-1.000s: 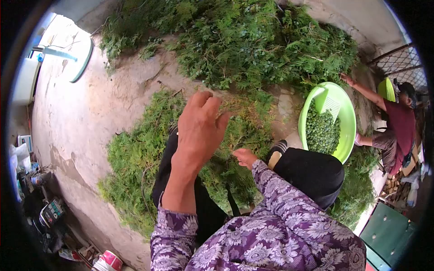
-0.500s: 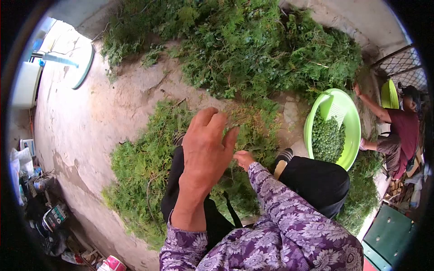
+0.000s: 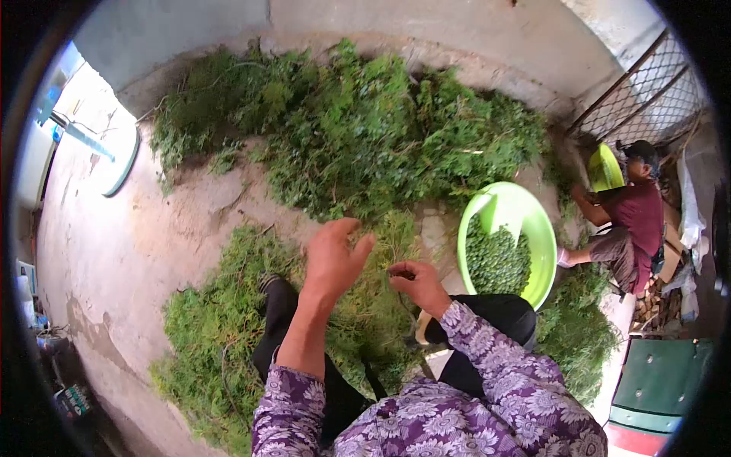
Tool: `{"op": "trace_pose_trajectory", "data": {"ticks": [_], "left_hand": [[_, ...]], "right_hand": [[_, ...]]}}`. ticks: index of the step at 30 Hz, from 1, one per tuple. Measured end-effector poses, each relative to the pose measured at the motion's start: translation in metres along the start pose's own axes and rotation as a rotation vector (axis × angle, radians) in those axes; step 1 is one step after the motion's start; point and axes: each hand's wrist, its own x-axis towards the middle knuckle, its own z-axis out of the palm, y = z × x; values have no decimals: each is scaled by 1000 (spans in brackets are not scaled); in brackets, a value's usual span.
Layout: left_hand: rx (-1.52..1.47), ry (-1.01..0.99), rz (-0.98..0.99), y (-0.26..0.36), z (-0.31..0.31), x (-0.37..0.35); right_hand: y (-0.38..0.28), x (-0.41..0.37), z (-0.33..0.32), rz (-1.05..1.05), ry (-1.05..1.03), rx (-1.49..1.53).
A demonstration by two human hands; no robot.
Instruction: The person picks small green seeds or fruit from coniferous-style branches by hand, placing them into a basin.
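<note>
**Working with a light, precise touch**

Your right hand (image 3: 422,288) has thumb and forefinger drawn close at the tips; whether they pinch anything is too small to tell. On your left hand (image 3: 335,259) the fingers bend and the thumb stands apart, leaving a visible gap; its underside is hidden, so whether a sprig is tucked there cannot be told. Favour the fingertips over the whole fist: a soft pinch should suit fine, springy material, and a hard squeeze could crush it. Your hands are near each other but apart, so one could steady while the other works.

Below them, leafy branches (image 3: 221,335) spread over the floor (image 3: 99,228); bending lower would probably give better control. The green basin (image 3: 544,251), partly filled with small green fruits (image 3: 495,263), stands just beside your right knee (image 3: 495,312), so mind its rim. Farther out, a larger heap of greenery (image 3: 381,129) lies along the wall (image 3: 343,27), and a person in dark red (image 3: 638,217) sits low past the basin.
</note>
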Motion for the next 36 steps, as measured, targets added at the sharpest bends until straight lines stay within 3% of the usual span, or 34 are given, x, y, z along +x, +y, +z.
{"op": "trace_pose_trajectory", "data": {"ticks": [1,3,5,7,8,11,13,19,21,22,24,26,27,29,30,32,33,35,36], "left_hand": [[-105,-45,-103,1,5,1],[-236,-76,-119,-10,24,7],[-364,-109,-141,-9,34,8],[-684,-159,-268,5,38,9],[-792,-208,-291,10,37,9],[-825,-126,-206,15,34,13],[-846,-102,-254,15,27,16],[-1009,55,-371,0,40,24],[-1013,84,-402,2,40,28],[-1044,70,-433,7,38,31],[-1064,48,-466,14,37,34],[-1074,106,-603,17,40,34],[-1061,97,-607,13,41,35],[-922,31,-609,-4,47,39],[-916,19,-607,-12,53,37],[-1308,119,-518,-24,63,32],[-1303,111,-519,-22,63,34],[-1465,-241,-459,-15,63,38],[-1460,-248,-464,-9,63,39]], "right_hand": [[-14,-4,-8,-16,13,-12],[-41,-13,-22,-229,71,-306],[-71,-23,-28,-324,89,-353],[-82,-23,-32,-603,61,-612],[-84,-21,-28,-645,54,-693],[-78,-8,-17,-811,-22,-794],[-69,4,-8,-848,10,-764],[-69,21,-10,-723,-133,-720],[-74,28,-28,-529,-371,-397],[-78,32,-40,-530,-365,-386],[-81,38,-71,-391,-194,-113],[-77,48,-93,-171,104,141],[-81,51,-106,-87,147,503],[-67,59,-123,-44,240,784],[-66,60,-128,-45,252,790],[-67,59,-134,-36,200,784],[-67,59,-136,-36,208,789],[-68,60,-139,-17,150,729],[-69,60,-140,-8,151,723]]}}
